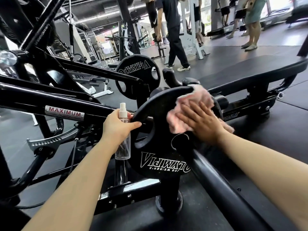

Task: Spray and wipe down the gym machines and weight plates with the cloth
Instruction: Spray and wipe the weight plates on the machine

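While both forearms reach in from the near edge, the left hand [116, 126] curls round a clear spray bottle [123, 134], its white nozzle standing up above the thumb and its fingertips resting against the rim of the near weight plate [160, 157]. That bottle looks like thin, light plastic, smooth-sided and probably slick if wet, so a grip round the middle of the barrel, as now, seems safest. Just right of it, the right hand [202, 122] lies flat with fingers straight and spread, pressing a pink cloth [185, 110] onto the upper face of the same plate; nothing is gripped, the palm simply bears down. Soft and limp, the cloth will bunch and slide unless held under a broad, flat palm. By contrast the black plate is rigid and surely heavy; it sits on a peg of the black machine frame [63, 112] and should take firm rubbing without shifting, its cut-out holes being the natural handholds. Farther off, a second weight plate [136, 75] stands upright on the frame, apparently awaiting its turn. Beyond it, to the right, stretches a black padded bench [250, 67], and people stand on the far gym floor.
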### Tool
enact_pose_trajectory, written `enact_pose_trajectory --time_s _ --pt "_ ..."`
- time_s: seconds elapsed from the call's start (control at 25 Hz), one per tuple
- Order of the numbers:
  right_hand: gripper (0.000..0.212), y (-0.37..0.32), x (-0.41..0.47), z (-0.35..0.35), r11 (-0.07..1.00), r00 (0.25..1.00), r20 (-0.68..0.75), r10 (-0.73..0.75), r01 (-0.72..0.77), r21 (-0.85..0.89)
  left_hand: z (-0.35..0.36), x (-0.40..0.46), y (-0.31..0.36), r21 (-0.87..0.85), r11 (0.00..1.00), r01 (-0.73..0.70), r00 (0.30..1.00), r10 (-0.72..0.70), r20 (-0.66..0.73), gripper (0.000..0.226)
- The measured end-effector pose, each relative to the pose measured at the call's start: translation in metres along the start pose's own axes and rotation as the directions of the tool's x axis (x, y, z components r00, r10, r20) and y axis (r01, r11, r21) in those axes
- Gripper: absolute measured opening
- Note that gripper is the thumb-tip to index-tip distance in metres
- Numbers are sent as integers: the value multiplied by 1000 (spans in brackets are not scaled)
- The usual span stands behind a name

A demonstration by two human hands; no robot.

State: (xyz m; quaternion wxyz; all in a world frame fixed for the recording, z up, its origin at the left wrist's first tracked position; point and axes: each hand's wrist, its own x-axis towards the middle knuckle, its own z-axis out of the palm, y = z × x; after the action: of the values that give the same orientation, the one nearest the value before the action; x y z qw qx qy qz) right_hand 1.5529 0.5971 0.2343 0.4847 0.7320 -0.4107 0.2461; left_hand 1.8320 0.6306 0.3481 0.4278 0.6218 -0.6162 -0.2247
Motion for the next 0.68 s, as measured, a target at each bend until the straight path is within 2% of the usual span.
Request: enact_pose_trajectory --time_s 0.16,0.2,0.28,0.36,0.44,0.56,0.64,0.68 --pt "69 4 -77 -3 978 958 270 97 -142 150 2 2 -2 -3 1000 -2 1000 2 5 36" --pt "71 3 -84 -7 949 924 356 143 -230 216 2 2 -2 -2 1000 -3 1000 3 6 36" --pt "78 -13 -76 -13 827 872 424 246 -417 378 2 3 -3 -5 1000 -1 1000 1 4 36" --pt "73 -31 -43 -16 720 868 385 313 -481 500 2 0 -5 -17 1000 -2 1000 1 -9 36" --pt "63 -30 -7 -26 720 902 343 261 -419 553 3 -5 -10 -29 1000 7 999 -8 -33 35" --pt "62 -26 15 -40 693 932 306 196 -352 629 3 -12 -25 -41 998 38 998 -40 -47 34" --pt "58 -25 23 -53 590 922 262 284 -383 710 0 -16 -34 -20 996 83 996 -84 -38 34" --pt "56 -24 35 -62 509 896 214 389 -403 761 -3 -18 -37 7 995 102 995 -102 -24 34"
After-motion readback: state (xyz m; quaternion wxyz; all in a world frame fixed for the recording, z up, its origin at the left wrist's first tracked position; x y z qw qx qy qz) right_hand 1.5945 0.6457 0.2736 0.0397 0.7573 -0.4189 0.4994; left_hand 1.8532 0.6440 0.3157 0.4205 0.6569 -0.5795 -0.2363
